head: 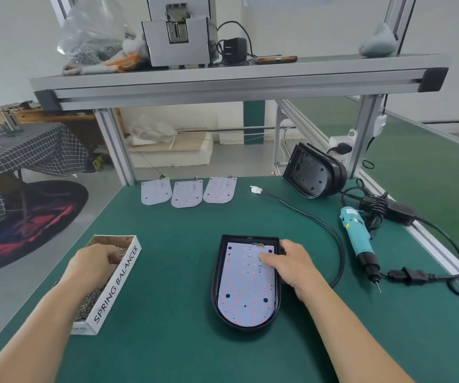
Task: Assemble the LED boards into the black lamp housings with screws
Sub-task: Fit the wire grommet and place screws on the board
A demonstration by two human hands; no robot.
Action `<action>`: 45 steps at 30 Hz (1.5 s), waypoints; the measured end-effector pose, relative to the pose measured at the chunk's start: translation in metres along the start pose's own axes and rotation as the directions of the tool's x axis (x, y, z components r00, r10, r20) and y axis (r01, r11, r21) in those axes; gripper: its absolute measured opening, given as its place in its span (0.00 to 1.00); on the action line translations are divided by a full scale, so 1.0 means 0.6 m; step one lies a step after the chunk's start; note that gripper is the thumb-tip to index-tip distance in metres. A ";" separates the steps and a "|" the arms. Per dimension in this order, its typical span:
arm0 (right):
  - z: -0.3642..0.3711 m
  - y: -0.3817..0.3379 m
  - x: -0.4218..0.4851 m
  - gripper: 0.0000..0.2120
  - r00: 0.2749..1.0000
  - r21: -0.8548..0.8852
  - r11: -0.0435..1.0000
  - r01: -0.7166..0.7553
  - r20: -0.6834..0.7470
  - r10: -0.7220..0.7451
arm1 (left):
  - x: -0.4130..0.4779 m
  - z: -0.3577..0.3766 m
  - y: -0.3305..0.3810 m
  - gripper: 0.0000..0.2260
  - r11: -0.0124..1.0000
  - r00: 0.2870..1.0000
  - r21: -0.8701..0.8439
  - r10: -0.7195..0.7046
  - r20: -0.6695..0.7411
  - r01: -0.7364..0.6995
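Left hand (92,261) is down in the cardboard box (120,280) at the left of the green table (167,272). Its fingers are curled in among the screws (90,302), with the tips buried in the pile, so I cannot tell whether they have hold of one. The box sits open-topped, its long side lettered SPRING BALANCER.

Over in the middle, the black lamp housing (216,275) lies flat on the table with its rounded end toward the person. An LED board (246,288) sits inside it, face up, with red and orange dots across it and wires showing at its far edge. Right hand (291,265) is on the housing's far right corner: the thumb presses flat on the board and the fingers are curled over the housing's rim, clamping the two together.

Along the far edge of the table three more boards (186,193) lie side by side. At far right, more black housings (314,172) stand tipped up on edge. The teal electric screwdriver (359,236) lies on the table just right of the hand, tip toward the person, and a black cable (319,225) with a white plug loops between them.
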State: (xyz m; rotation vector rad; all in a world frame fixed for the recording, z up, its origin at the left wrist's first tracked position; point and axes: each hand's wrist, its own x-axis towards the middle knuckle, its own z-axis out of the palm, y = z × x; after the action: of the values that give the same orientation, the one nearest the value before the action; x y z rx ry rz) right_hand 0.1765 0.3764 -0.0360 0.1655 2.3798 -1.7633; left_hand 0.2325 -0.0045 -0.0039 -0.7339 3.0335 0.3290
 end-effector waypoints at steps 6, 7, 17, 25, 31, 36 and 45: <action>-0.001 0.003 0.002 0.06 1.000 0.012 1.000 0.000 0.009 0.000 | -0.003 0.000 0.003 0.10 0.995 0.997 -0.099 -0.017 -0.075 0.009; -0.001 0.003 0.002 0.06 1.000 0.010 1.000 0.003 0.011 -0.003 | -0.004 0.000 0.003 0.11 0.994 0.996 -0.111 -0.014 -0.089 0.004; -0.002 0.001 -0.004 0.05 1.000 0.015 1.000 0.015 0.015 -0.016 | -0.013 -0.015 0.007 0.11 0.980 0.974 -0.186 -0.107 -0.199 0.070; -0.002 -0.001 -0.005 0.07 1.000 -0.010 1.000 0.009 0.006 -0.009 | -0.013 -0.027 0.012 0.13 0.943 0.938 -0.295 -0.232 -0.256 0.153; -0.002 0.000 -0.005 0.07 1.000 -0.022 1.000 0.010 0.012 -0.009 | -0.023 -0.040 0.019 0.06 0.779 0.959 -0.610 -0.264 -0.105 0.148; 0.000 0.000 -0.005 0.07 1.000 -0.068 0.998 0.005 0.001 -0.005 | -0.088 -0.047 0.180 0.06 -0.174 0.938 -0.926 0.154 0.309 0.334; -0.008 -0.012 -0.025 0.17 0.990 -0.442 0.888 0.127 0.007 -0.138 | -0.158 0.079 0.395 0.07 -0.395 0.707 -0.587 0.438 0.556 0.707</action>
State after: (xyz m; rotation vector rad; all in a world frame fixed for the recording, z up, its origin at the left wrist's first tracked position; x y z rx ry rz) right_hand 0.1893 0.3793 -0.0248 -0.0393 2.7925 -1.2181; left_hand 0.2073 0.2541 0.0025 -0.6181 0.8207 2.6202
